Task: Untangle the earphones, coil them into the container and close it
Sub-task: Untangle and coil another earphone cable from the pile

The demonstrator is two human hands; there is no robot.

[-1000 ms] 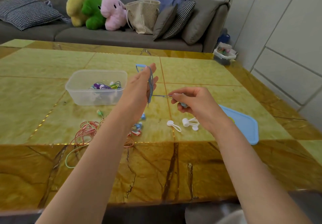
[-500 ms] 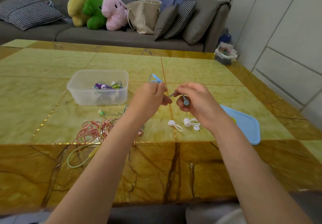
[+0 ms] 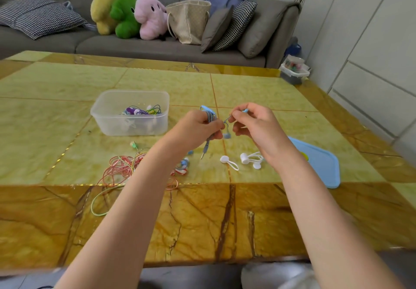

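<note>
My left hand grips a coiled bundle of blue earphones above the table, with the plug hanging below it. My right hand pinches the loose end of the same cable, an earbud dangling between the hands. A clear plastic container with several coiled earphones inside stands to the left. Its blue lid lies flat at the right. A tangle of pink and green earphones lies on the table under my left forearm.
White cable ties lie on the yellow marble table below my right hand. A grey sofa with plush toys, cushions and a bag runs along the far edge. A small box sits on the floor at the right.
My left hand went from flat with the cable wound round it to curled on the bundle. My right hand came in close beside it, and the plug now hangs down.
</note>
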